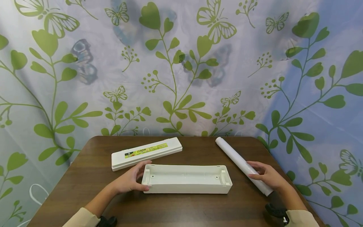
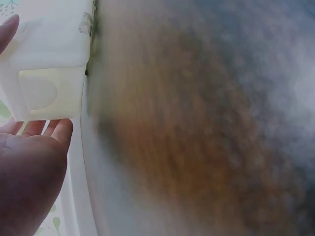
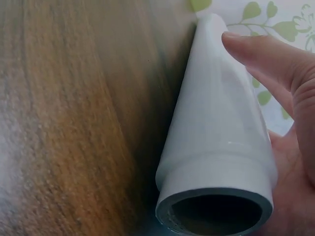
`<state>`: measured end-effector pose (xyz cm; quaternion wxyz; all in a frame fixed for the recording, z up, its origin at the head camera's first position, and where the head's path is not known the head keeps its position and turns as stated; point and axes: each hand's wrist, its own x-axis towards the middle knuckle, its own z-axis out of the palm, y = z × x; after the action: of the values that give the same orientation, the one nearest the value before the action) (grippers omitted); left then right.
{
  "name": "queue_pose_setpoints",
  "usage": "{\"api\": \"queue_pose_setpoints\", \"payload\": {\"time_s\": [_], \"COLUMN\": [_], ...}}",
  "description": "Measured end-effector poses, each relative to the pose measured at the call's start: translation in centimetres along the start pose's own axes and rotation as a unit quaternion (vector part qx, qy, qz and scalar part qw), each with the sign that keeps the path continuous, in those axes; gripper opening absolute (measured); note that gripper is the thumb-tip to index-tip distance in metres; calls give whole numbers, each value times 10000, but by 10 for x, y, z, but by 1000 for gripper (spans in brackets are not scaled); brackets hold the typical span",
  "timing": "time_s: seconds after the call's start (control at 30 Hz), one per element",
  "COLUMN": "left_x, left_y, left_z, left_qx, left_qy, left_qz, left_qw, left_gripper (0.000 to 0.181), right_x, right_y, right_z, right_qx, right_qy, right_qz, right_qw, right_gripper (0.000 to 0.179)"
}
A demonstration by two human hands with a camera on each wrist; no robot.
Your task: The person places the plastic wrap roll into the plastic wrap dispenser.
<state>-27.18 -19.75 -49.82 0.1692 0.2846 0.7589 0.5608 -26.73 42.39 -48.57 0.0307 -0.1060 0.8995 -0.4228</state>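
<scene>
An open white plastic box (image 1: pixel 187 189), long and narrow, sits on the table with its hollow side up. My left hand (image 1: pixel 129 180) grips its left end, thumb at the front wall and fingers at the back corner. In the left wrist view, fingertips touch the edge of the box's end wall (image 2: pixel 54 93). Over at the right, my right hand (image 1: pixel 267 176) holds a white roll of plastic wrap (image 1: pixel 233 154) lying at a slant, thumb on one side and fingers on the other. The right wrist view shows the roll's hollow core (image 3: pixel 216 194) sticking out at the near end.
Behind the box lies a long white lid (image 1: pixel 147 153) with a yellow-green label, slanting up to the right. All of it rests on a brown wooden table (image 1: pixel 184 211). A leaf-and-butterfly patterned curtain (image 1: pixel 181 78) hangs right behind the table and along its sides.
</scene>
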Motion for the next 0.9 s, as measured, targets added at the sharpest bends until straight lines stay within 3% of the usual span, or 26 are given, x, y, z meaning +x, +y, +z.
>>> {"api": "queue_pose_setpoints", "payload": {"time_s": [0.43, 0.9], "left_x": [0, 0], "left_y": [-1, -3], "left_z": [-1, -3], "left_qx": [-262, -286], "left_qy": [-177, -226], "left_qz": [-9, 115], "left_qw": [9995, 9993], "left_gripper": [94, 99], "right_x": [5, 7], "right_y": [5, -1], "right_z": [-3, -3], "right_qx": [79, -7], "right_qy": [-281, -364], "right_qz": [188, 172], "right_qw": [9994, 9992], "right_gripper": [69, 67]}}
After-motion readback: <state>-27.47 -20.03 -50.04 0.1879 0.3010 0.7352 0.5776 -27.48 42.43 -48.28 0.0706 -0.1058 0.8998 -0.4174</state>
